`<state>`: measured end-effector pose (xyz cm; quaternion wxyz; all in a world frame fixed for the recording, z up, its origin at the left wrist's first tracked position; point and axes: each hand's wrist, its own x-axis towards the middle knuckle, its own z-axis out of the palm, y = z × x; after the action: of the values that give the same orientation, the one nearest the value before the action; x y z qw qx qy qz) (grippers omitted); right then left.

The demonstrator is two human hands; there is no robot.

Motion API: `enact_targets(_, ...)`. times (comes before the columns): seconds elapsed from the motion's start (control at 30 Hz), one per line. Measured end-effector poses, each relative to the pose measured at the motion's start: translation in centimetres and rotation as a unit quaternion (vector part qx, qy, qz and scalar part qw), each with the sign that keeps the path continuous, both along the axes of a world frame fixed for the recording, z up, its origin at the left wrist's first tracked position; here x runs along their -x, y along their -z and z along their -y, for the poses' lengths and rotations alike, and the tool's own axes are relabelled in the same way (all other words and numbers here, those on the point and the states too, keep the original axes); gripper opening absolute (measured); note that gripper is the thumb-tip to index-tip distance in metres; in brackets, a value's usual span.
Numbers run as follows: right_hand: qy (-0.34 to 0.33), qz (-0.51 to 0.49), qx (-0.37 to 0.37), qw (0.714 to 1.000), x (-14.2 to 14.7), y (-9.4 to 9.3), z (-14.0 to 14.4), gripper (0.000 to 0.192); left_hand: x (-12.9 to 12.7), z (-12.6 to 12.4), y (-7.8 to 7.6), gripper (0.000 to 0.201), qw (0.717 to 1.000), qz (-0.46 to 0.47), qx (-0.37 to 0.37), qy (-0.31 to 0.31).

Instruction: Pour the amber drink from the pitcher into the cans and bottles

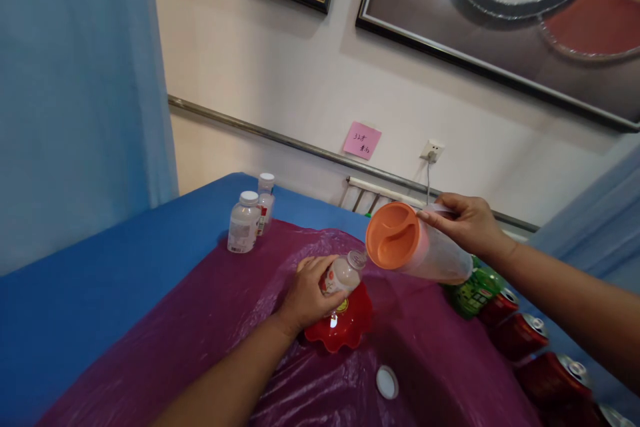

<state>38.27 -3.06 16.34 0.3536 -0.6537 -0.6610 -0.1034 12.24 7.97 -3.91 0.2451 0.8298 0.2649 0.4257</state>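
Note:
My left hand [307,295] grips a small clear bottle [344,273] with its cap off, tilted with its mouth toward the right, over a red scalloped bowl [345,330]. My right hand [467,221] holds a clear pitcher with an orange lid [400,240] by its handle, tipped over so the lid faces me and its spout sits just right of the bottle's mouth. A white bottle cap [387,382] lies on the purple plastic sheet [210,340] in front of the bowl.
Two capped white-lidded bottles [245,221] stand at the back left on the blue table cover [100,280]. A green bottle [473,293] and a row of red cans [530,333] lie along the right. Behind are a wall, a pink note [362,140] and a socket.

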Motion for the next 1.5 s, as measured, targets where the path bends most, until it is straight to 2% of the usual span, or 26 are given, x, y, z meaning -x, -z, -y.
enact_targets(0.67, -0.002, 0.036, -0.001, 0.999, -0.2, -0.3, 0.0, 0.054, 0.1, 0.1, -0.1, 0.060, 1.000, 0.003, -0.001, 0.001)
enact_targets(1.5, 0.005, 0.032, -0.011, 0.999, 0.8, -1.1, 0.3, 0.058, 0.2, 0.3, -0.3, 0.059, 1.000, 0.013, -0.005, 0.008)
